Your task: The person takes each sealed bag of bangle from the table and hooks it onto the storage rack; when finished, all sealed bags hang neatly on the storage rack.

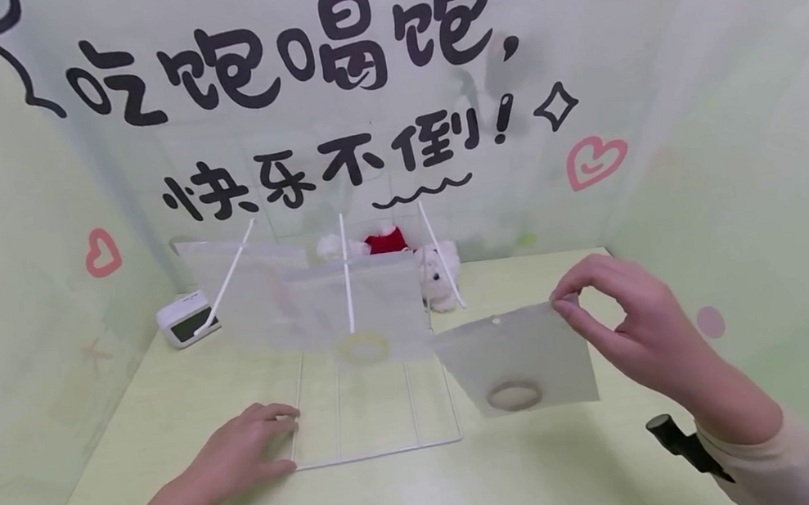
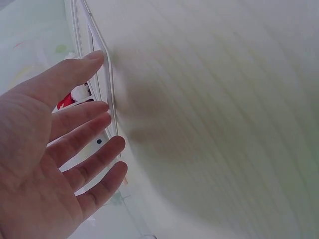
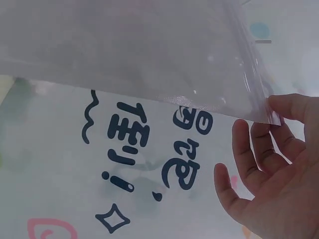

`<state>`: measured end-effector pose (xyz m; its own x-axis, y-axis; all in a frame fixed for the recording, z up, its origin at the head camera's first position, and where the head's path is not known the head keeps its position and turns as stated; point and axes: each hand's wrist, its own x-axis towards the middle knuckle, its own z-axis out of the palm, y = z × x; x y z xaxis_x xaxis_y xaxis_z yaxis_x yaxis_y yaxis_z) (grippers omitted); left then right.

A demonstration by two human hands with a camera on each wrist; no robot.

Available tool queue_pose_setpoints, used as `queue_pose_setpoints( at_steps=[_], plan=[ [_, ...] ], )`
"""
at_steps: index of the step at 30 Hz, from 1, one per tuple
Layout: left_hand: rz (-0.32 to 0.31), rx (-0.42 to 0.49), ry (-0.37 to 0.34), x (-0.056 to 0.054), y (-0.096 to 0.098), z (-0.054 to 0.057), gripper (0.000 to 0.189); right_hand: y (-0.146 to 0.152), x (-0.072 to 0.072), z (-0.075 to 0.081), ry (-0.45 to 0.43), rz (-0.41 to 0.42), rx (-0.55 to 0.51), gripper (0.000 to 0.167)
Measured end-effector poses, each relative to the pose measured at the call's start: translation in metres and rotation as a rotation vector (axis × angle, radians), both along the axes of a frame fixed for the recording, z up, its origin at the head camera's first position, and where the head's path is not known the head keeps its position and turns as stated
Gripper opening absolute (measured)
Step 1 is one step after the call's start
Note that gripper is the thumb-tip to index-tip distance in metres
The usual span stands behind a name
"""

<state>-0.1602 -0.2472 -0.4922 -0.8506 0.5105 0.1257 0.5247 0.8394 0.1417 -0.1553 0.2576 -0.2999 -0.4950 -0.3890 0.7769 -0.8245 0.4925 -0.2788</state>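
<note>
My right hand [image 1: 634, 327] pinches the top right corner of a translucent plastic bag [image 1: 548, 352], which hangs tilted right of the white wire rack [image 1: 377, 456]. A brownish ring, perhaps a bracelet [image 1: 515, 407], shows inside, and a small hole sits near the bag's top edge. In the right wrist view, thumb and fingers meet at the bag's corner [image 3: 199, 64]. At the rack's front left corner, my left hand [image 1: 240, 447] touches the base wire with fingers loosely extended. Two similar bags hang on the rack: one at left [image 1: 247, 302], one in the middle [image 1: 394, 295] with a yellowish ring.
Three white prongs [image 1: 347, 275] jut from the rack toward me. Behind it lie plush toys [image 1: 440, 277], one with red cloth [image 1: 387, 241]. A white digital clock [image 1: 185, 318] stands at the back left. Printed curtains [image 1: 695, 131] enclose the pale table [image 1: 415, 498].
</note>
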Motion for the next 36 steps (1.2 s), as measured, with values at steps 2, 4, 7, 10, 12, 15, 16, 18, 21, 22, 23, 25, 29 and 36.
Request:
queue_pose_setpoints(
  at_steps=[2,4,7,10,12,15,16,18,21,22,23,25,29,36],
  plan=[
    [0.002,0.003,-0.006,0.0,0.0,0.001,0.049,-0.005,-0.001,0.004,0.012,0.021,-0.005,0.022],
    [0.0,0.007,-0.01,0.0,0.0,0.001,0.049,-0.01,-0.001,0.007,0.025,0.035,-0.007,0.022],
    [0.0,0.011,-0.015,0.0,0.001,0.002,0.049,-0.015,-0.001,0.01,0.038,0.051,-0.008,0.02],
    [-0.006,0.01,-0.006,0.0,0.001,0.003,0.049,-0.019,0.0,0.013,0.053,0.073,-0.016,0.013],
    [-0.004,0.009,0.004,0.0,0.001,0.003,0.049,-0.021,0.0,0.015,0.063,0.088,-0.026,0.005],
    [0.001,0.01,0.011,0.001,0.001,0.003,0.049,-0.025,0.0,0.019,0.071,0.101,-0.042,0.01],
    [0.003,0.013,0.011,0.001,0.001,0.003,0.049,-0.026,0.0,0.019,0.074,0.101,-0.044,0.012],
    [0.001,0.017,0.006,0.001,0.002,0.003,0.049,-0.027,-0.001,0.021,0.077,0.1,-0.046,0.011],
    [0.0,0.019,0.001,0.001,0.003,0.004,0.049,-0.028,-0.002,0.022,0.08,0.097,-0.046,0.005],
    [0.0,0.018,-0.001,0.001,0.003,0.004,0.049,-0.028,-0.003,0.022,0.081,0.095,-0.045,0.005],
    [0.0,0.017,-0.003,0.001,0.003,0.004,0.049,-0.028,-0.004,0.021,0.081,0.093,-0.044,0.007],
    [0.003,0.015,-0.003,0.001,0.003,0.004,0.049,-0.028,-0.006,0.021,0.082,0.088,-0.041,0.011],
    [0.0,0.011,-0.005,0.001,0.003,0.004,0.049,-0.028,-0.01,0.02,0.086,0.074,-0.033,0.013],
    [0.005,0.007,-0.019,0.001,0.003,0.004,0.051,-0.029,-0.022,0.016,0.103,0.049,-0.027,0.006]
  ],
)
